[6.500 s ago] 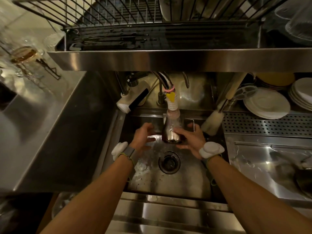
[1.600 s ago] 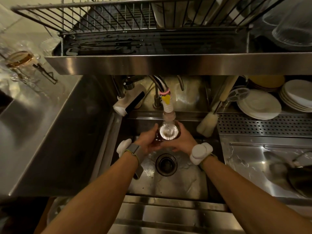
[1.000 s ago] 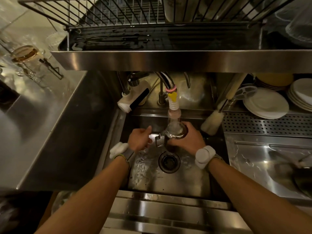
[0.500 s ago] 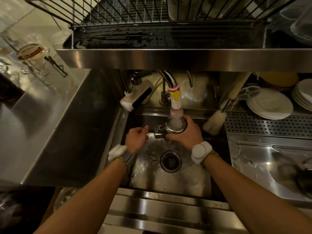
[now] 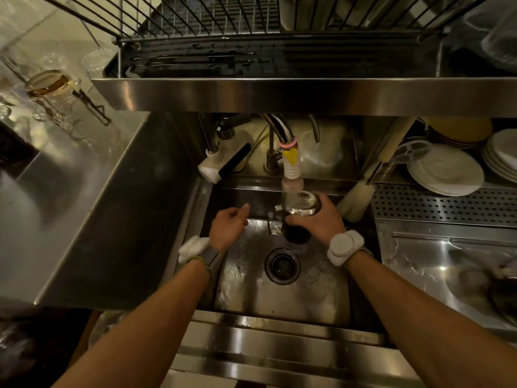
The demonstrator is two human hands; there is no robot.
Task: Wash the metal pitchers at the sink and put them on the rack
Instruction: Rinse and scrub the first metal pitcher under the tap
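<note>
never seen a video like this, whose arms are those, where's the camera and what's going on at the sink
No machine here: these are a person's own arms, filmed by one wide-angle camera worn on the head, looking down. The right hand grips a metal pitcher upright under the faucet nozzle, over the steel sink and its drain. The left hand hovers beside it, holding nothing. A white pad is strapped at each wrist. Overhead is the wire rack; to the right are stacked white plates and a bottle brush.
</note>
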